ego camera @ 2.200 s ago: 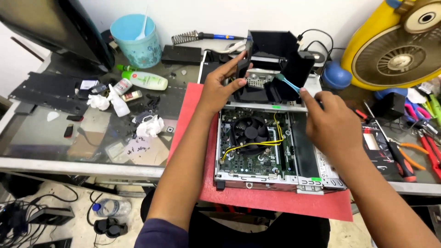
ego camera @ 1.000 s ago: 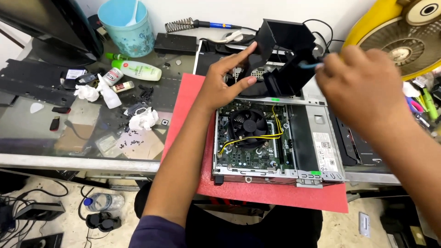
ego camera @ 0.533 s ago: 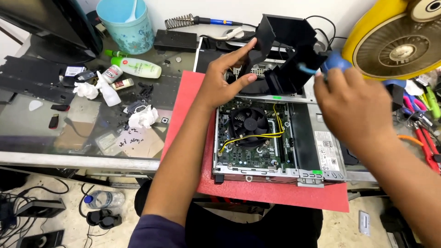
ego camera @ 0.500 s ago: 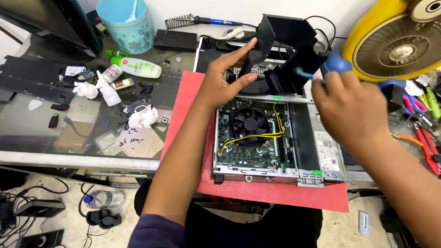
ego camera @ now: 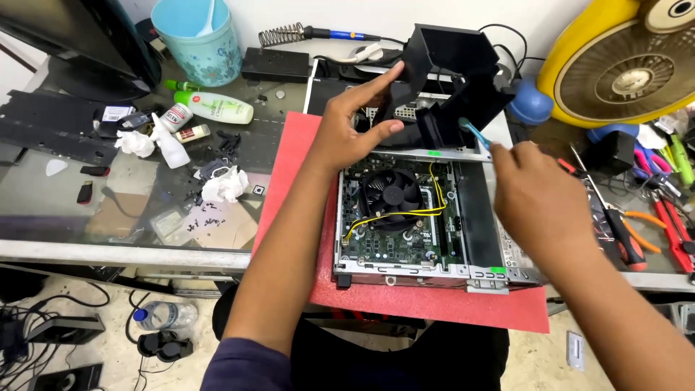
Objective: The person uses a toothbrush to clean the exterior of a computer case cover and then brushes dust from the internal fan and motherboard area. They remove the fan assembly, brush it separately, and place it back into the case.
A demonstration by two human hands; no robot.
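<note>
A black plastic shroud (ego camera: pixel 452 80), boxy and angular, is standing tilted up over the back edge of an open computer case (ego camera: pixel 423 217). A thin light-blue brush (ego camera: pixel 474 134) is touching the shroud's lower right side, its handle slanting down to the right.

Open computer case (ego camera: pixel 427 271) sits on a mat (ego camera: pixel 434 308) at the desk's (ego camera: pixel 108 253) near edge, fan (ego camera: pixel 391 192) inside it left of centre. Shroud (ego camera: pixel 452 80) stands at the case's far end, left hand (ego camera: pixel 355 130) on its left side, right hand (ego camera: pixel 539 199) at its right with a brush (ego camera: pixel 474 134). Far left: cup (ego camera: pixel 199 43), bottle (ego camera: pixel 213 107) nearer. Soldering iron (ego camera: pixel 318 32) behind shroud. Floor fan (ego camera: pixel 622 65) far right, pliers (ego camera: pixel 670 228) right of case.
</note>
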